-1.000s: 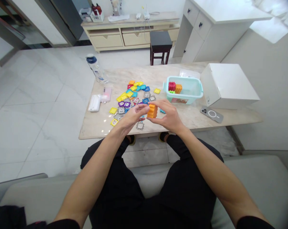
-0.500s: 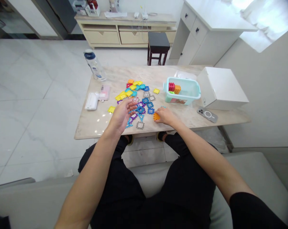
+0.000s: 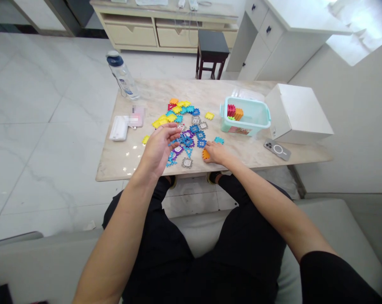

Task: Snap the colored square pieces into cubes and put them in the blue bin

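My right hand (image 3: pixel 215 153) has its fingers closed round orange building tiles (image 3: pixel 206 154) at the table's near side. Above the left part of a pile of building tiles hangs my left hand (image 3: pixel 162 145), fingers apart and nothing seen in them. Yellow tiles (image 3: pixel 163 120), blue tiles (image 3: pixel 201 135), purple tiles (image 3: pixel 178 150) and grey tiles (image 3: pixel 187 163) make up the spread. Just beyond my right hand lies a light-blue tile (image 3: pixel 219 140). The mint plastic bin (image 3: pixel 256 126) holds red tiles (image 3: pixel 231 110), orange ones and a green one.
On the table (image 3: pixel 140 160) stand a water bottle (image 3: pixel 126 80) at the far left and a white box (image 3: pixel 300 112) at right. A phone (image 3: pixel 277 149) lies before the box. Left are a white tissue pack (image 3: pixel 118 128) and a pink packet (image 3: pixel 137 116). A dark stool (image 3: pixel 213 46) stands behind.
The camera view has tilted down slightly. My right hand has shifted slightly, baring more of the light-blue tile, and still holds the orange tiles. My left hand stays over the pile.
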Demonstrator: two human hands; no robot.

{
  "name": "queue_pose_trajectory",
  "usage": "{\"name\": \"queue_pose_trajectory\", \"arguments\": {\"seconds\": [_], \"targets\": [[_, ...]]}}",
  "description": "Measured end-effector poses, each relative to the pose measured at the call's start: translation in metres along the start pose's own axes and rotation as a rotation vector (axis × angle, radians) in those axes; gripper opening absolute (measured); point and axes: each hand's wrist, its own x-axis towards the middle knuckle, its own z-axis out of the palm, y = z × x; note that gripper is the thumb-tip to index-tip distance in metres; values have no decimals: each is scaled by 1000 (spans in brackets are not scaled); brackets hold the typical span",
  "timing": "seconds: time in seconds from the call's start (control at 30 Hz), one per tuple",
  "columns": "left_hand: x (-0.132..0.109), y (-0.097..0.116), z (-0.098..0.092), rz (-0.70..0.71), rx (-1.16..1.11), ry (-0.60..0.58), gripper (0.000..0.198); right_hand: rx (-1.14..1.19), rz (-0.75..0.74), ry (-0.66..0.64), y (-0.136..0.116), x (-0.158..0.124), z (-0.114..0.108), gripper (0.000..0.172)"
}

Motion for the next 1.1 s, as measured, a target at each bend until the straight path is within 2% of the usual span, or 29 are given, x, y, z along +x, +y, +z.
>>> {"name": "queue_pose_trajectory", "arguments": {"seconds": [0.37, 0.57, 0.7, 0.93, 1.03, 1.1], "targets": [[2, 0, 2, -8, 31, 9, 27, 58, 24, -2, -4, -4, -2, 54], [4, -1, 4, -11, 45, 21, 20, 50, 20, 22, -2, -1, 4, 52], [6, -2, 2, -13, 43, 2, 16, 41, 4, 19, -2, -2, 3, 56], [15, 0, -1, 1, 53, 34, 17, 4, -29, -6, -1, -3, -15, 60], [18, 4, -6, 16, 35, 66, 19, 44, -20, -77, 2, -3, -34, 67], [22, 5, -13, 52, 34, 91, 20, 121, 14, -128, 4, -7, -49, 64]]}}
